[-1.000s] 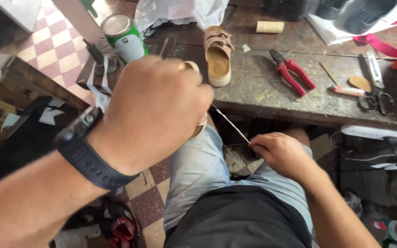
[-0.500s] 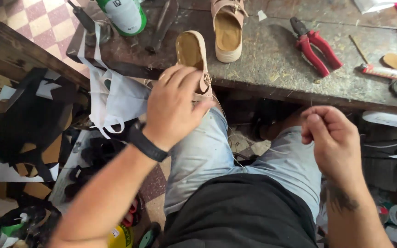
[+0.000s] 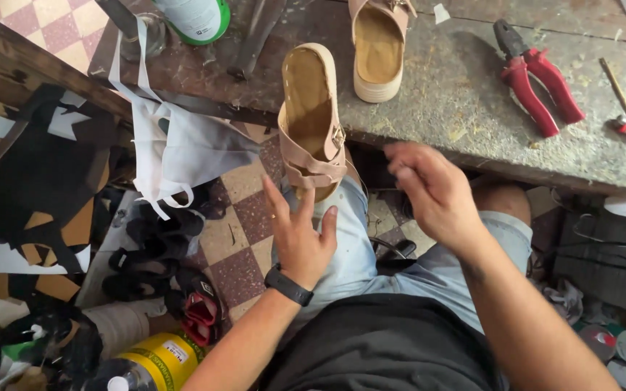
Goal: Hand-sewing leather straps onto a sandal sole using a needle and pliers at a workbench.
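Left hand: fingers spread, palm facing down over the person's left knee, grip apart and holding nothing. Fingertips sit just below the heel end of the beige sandal but contact cannot be confirmed; a small gap seems to show. A dark watch band sits on that wrist.

Right hand: motion-blurred, fingers loosely curled, thumb toward the index finger. Whether the grip pinches anything cannot be told; nothing is resolvable between the fingertips.

Sandal position: it leans with its toe end up on the edge of the table, heel end resting down on the person's jeans-clad knee, footbed upward, buckled straps across the lower part. A second sandal of the same colour lies on the table just beyond it, its top cut off by the frame edge.

Other items: red-handled pliers on the table to the right, well apart from both hands. A green and white can at the top, mostly cut off. White cloth hangs off the table's left edge. Dark scraps and footwear lie on the chequered floor below; a yellow tin is partly out of frame.
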